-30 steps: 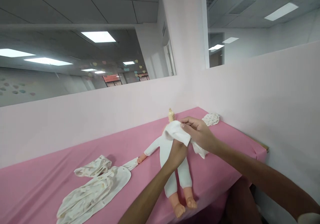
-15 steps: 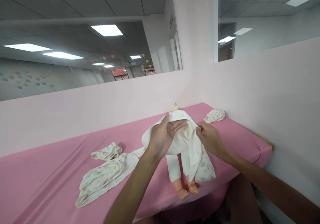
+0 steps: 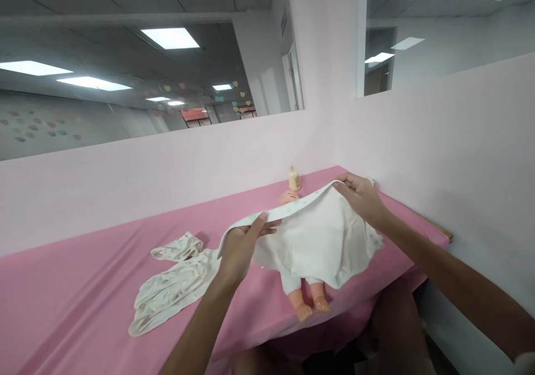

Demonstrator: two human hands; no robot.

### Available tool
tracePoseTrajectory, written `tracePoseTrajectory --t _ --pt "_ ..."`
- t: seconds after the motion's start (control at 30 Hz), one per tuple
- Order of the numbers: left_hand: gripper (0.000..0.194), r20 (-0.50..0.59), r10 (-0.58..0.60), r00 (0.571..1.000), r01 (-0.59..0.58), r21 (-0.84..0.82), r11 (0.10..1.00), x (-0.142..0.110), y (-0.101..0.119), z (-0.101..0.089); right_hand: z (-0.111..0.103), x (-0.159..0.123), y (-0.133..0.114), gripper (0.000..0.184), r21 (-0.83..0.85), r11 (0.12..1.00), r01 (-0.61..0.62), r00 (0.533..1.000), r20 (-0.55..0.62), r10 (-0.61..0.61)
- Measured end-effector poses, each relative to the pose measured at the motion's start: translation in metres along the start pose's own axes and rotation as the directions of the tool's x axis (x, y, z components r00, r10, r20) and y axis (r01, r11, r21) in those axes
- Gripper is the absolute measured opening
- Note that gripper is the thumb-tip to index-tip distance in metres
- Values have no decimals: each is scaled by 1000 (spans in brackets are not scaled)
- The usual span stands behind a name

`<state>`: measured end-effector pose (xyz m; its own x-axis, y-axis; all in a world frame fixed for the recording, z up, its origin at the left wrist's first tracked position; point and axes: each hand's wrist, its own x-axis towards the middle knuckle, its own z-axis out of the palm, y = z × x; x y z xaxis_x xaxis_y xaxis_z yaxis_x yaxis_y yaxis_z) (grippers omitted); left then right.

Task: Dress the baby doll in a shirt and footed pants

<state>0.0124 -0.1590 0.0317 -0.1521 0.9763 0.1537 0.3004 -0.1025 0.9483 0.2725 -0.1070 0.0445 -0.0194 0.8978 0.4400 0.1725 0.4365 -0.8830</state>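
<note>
A baby doll [image 3: 308, 300] lies on its back on the pink table [image 3: 75, 286], feet toward me. A white baby garment [image 3: 321, 241] is stretched out above it, hiding the torso and most of the head. My left hand [image 3: 242, 247] pinches the garment's left edge. My right hand [image 3: 361, 196] grips its right edge near the wall. Only the doll's lower legs, feet and a bit of its head [image 3: 288, 198] show.
Patterned baby clothes [image 3: 175, 283] lie crumpled on the table to the left of the doll. A small yellow bottle [image 3: 294, 179] stands by the back partition. Pink partition walls close off the back and right sides. The table's front edge is near the doll's feet.
The bunched garment has been opened out: my hands moved apart, the left one leftward, the right one back toward the wall, spreading the cloth wide over the doll.
</note>
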Motion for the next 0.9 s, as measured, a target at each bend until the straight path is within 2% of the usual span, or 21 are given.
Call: tracePoseTrajectory --t 0.07,0.13,0.2,0.27,0.37,0.43,0.47,0.5,0.53,0.57,0.6,0.63,0.67,0.73,0.83,0.9 --pt "48 45 108 993 -112 83 990 -10 -4 0 1 -1 -2 27 -13 1000 -8 999 41 8" --pt "57 31 235 972 -236 193 952 -15 -10 1 2 -1 -2 28 -38 999 5 998 62 -3" --pt "64 -43 370 928 -330 370 869 -15 -21 4 1 -1 -2 29 -47 999 20 996 85 -15" --pt "69 -34 469 883 -386 516 765 -7 -35 9 2 -2 -3 28 -35 999 26 992 121 -21" --pt "77 138 454 880 -443 580 684 6 -58 23 6 -2 -7 27 -24 999 48 983 179 -43" --pt "73 135 499 856 -470 605 643 7 -72 35 11 -2 -8 26 -30 997 65 980 189 -58" --pt "66 88 577 812 -495 629 599 4 -78 43 13 -2 -8 26 -34 997 70 981 185 -63" --pt "56 47 672 739 -530 656 538 -2 -82 50 15 -1 -8 26 -36 997 74 982 178 -66" --pt "46 46 762 646 -583 674 453 -10 -84 57 17 0 -8 26 -35 996 77 983 171 -70" --pt "38 103 815 570 -644 672 365 -20 -86 65 19 2 -8 26 -29 996 79 984 165 -73" --pt "33 225 825 518 -715 644 273 -30 -86 72 21 3 -8 25 -17 997 81 984 163 -78" --pt "35 345 798 493 -767 606 211 -40 -84 80 23 5 -9 25 1 996 84 983 165 -83" --pt "40 431 748 504 -787 586 194 -48 -82 87 27 6 -11 24 25 996 85 982 167 -88" --pt "46 519 629 579 -766 611 201 -58 -78 102 36 9 -17 22 82 994 75 982 165 -88" --pt "29 502 504 703 -655 733 184 -56 -74 119 54 8 -32 21 164 986 35 984 166 -62" --pt "16 441 499 746 -597 775 207 -45 -76 124 65 3 -41 23 219 976 -6 983 183 -35"
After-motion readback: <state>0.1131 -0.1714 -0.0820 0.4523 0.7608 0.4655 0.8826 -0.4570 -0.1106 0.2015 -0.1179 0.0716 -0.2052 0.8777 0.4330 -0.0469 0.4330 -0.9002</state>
